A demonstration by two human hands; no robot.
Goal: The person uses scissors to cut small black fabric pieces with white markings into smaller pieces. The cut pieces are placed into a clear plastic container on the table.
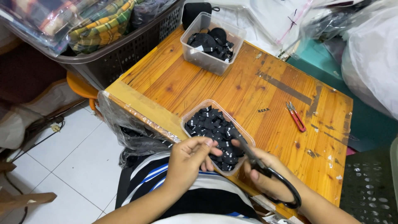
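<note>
Left hand (187, 162) pinched a small black label; right hand (268, 176) gripped black-handled scissors (265, 172) beside near-full clear plastic tub (195, 114) of cut labels.

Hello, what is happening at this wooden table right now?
A person sits at the orange wooden table. The right hand holds black-handled scissors, and the left hand pinches something small over a clear plastic tub of small black labels. Red thread snips lie apart, untouched.
</note>
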